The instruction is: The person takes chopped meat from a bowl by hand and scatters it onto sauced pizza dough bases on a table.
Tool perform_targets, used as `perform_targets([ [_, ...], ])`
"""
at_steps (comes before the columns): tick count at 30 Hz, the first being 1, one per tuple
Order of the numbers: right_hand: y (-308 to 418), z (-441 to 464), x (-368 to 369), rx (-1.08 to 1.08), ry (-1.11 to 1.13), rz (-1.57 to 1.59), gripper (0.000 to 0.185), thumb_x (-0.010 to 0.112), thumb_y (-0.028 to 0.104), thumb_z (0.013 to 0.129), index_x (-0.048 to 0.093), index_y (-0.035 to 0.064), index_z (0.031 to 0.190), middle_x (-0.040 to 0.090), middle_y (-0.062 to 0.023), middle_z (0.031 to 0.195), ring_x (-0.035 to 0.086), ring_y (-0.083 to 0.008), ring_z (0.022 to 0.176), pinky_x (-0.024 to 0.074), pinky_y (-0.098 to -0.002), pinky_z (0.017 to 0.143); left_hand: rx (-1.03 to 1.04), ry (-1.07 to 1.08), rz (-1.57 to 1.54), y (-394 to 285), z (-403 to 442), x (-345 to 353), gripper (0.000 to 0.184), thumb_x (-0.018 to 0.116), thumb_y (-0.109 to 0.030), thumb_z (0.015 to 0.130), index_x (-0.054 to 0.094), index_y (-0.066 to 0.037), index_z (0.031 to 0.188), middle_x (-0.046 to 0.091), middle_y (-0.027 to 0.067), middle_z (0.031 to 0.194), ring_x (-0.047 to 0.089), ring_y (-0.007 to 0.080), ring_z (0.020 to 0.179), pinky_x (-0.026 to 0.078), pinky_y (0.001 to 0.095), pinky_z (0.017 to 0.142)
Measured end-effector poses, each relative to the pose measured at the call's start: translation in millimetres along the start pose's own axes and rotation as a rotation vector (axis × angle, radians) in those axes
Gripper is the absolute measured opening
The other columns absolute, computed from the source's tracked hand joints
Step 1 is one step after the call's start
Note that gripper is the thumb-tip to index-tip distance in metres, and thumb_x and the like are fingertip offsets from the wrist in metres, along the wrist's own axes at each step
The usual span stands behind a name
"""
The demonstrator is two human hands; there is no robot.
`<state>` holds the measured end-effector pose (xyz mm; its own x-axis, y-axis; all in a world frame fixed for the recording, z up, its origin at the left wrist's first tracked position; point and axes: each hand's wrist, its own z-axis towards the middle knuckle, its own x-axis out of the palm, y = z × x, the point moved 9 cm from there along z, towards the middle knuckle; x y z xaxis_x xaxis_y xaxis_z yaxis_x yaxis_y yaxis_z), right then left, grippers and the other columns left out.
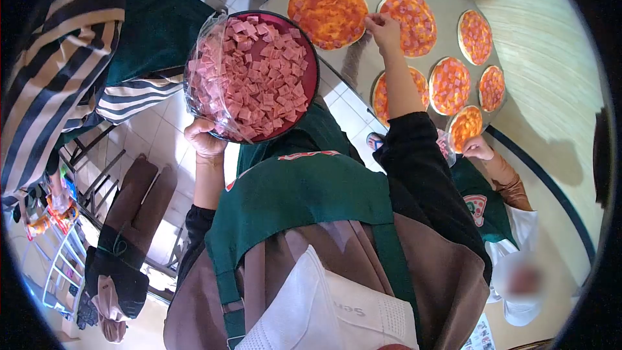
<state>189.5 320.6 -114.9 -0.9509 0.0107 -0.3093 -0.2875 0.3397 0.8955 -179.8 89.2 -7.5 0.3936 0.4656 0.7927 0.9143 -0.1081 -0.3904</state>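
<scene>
A round dark-rimmed bowl (311, 68) with a red inside holds many square pink meat pieces (262, 81), partly covered by clear plastic on its left. My left hand (206, 139) grips the bowl's lower left rim. Over the table, my right hand (385, 31) has its thumb and fingers pinched together; anything between them is too small to make out. It is between a large sauce-covered pizza base (328, 13) at its left, with no meat visible, and a pizza (408, 24) with pink pieces at its right.
More pizzas (449, 86) lie on the grey table (356, 65). At the right, a co-worker's hand (478, 148) touches a small pizza (466, 128) at the table's edge. People in striped clothing (58, 78) and dark clothing stand at the left, near metal racks.
</scene>
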Motion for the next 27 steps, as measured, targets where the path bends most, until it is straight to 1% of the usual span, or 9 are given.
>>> perform_targets([
  [2,-5,9,-4,-0.124,-0.065,-0.266,0.014,0.063,0.012,0.072,0.063,0.0023,0.081,0.061,-0.0056,0.069,0.057,-0.0132,0.062,0.0456,-0.0266,0.058,0.007,-0.017,-0.005,1,1,-7,0.076,0.044,-0.006,0.046,0.037,-0.001,0.121,0.046,0.0124,0.118,0.042,0.0289,0.109,0.03,0.0379,0.097],
  [5,4,2,2,-0.152,-0.081,-0.442,0.014,0.064,0.012,0.07,0.063,0.0036,0.08,0.062,-0.0079,0.07,0.059,-0.0155,0.065,0.0457,-0.0291,0.063,0.016,-0.034,0.001,0,2,-16,0.076,0.044,-0.006,0.046,0.036,-0.001,0.121,0.045,0.0123,0.119,0.041,0.029,0.11,0.028,0.0381,0.098],
  [8,11,-3,5,-0.24,-0.121,-0.473,0.014,0.065,0.013,0.07,0.064,0.0045,0.081,0.062,-0.008,0.071,0.059,-0.0165,0.066,0.0453,-0.0298,0.064,0.019,-0.052,0.016,-1,2,-20,0.077,0.044,-0.007,0.045,0.036,-0.001,0.121,0.045,0.0121,0.119,0.041,0.029,0.111,0.027,0.038,0.099],
  [15,24,2,-12,-0.154,-0.142,-0.223,0.014,0.065,0.014,0.07,0.065,0.005,0.081,0.063,-0.0071,0.071,0.059,-0.0157,0.066,0.0451,-0.028,0.062,0.028,-0.039,0.029,-3,5,-18,0.077,0.044,-0.007,0.045,0.036,-0.001,0.121,0.046,0.012,0.118,0.042,0.0292,0.109,0.029,0.0376,0.098],
  [17,28,4,-8,-0.101,-0.112,-0.298,0.015,0.065,0.015,0.07,0.065,0.0053,0.082,0.063,-0.0075,0.071,0.059,-0.015,0.065,0.0453,-0.0271,0.062,0.024,-0.051,0.026,-3,5,-17,0.077,0.044,-0.007,0.045,0.037,-0.001,0.121,0.046,0.012,0.117,0.042,0.0292,0.109,0.029,0.0376,0.098],
  [21,28,17,4,-0.142,-0.096,-0.489,0.017,0.065,0.017,0.07,0.065,0.0052,0.082,0.063,-0.008,0.072,0.059,-0.0153,0.065,0.0455,-0.0272,0.062,-0.001,-0.092,0.025,-1,5,-21,0.077,0.044,-0.007,0.045,0.037,0.0,0.121,0.046,0.0121,0.117,0.043,0.0293,0.108,0.03,0.0378,0.097],
  [24,34,21,6,-0.291,-0.129,-0.59,0.018,0.065,0.023,0.072,0.066,0.0074,0.082,0.058,-0.0026,0.063,0.052,-0.0103,0.057,0.0412,-0.0233,0.054,-0.016,-0.09,0.008,1,5,-24,0.077,0.044,-0.007,0.045,0.036,0.0,0.121,0.046,0.0123,0.117,0.042,0.0295,0.109,0.029,0.0375,0.097],
  [26,50,14,2,-0.255,-0.14,-0.599,0.016,0.064,0.017,0.07,0.065,0.0056,0.08,0.063,-0.0086,0.069,0.06,-0.0171,0.065,0.0459,-0.028,0.062,-0.012,-0.089,0.01,1,5,-22,0.077,0.044,-0.007,0.045,0.036,0.0,0.121,0.046,0.0123,0.117,0.042,0.0296,0.109,0.029,0.0376,0.098],
  [27,50,16,-1,-0.255,-0.14,-0.599,0.016,0.064,0.017,0.07,0.065,0.0056,0.08,0.063,-0.0086,0.069,0.06,-0.0171,0.065,0.0459,-0.028,0.062,-0.009,-0.088,0.012,1,5,-21,0.077,0.044,-0.007,0.045,0.036,0.0,0.121,0.046,0.0124,0.117,0.041,0.0296,0.109,0.029,0.0376,0.098],
])
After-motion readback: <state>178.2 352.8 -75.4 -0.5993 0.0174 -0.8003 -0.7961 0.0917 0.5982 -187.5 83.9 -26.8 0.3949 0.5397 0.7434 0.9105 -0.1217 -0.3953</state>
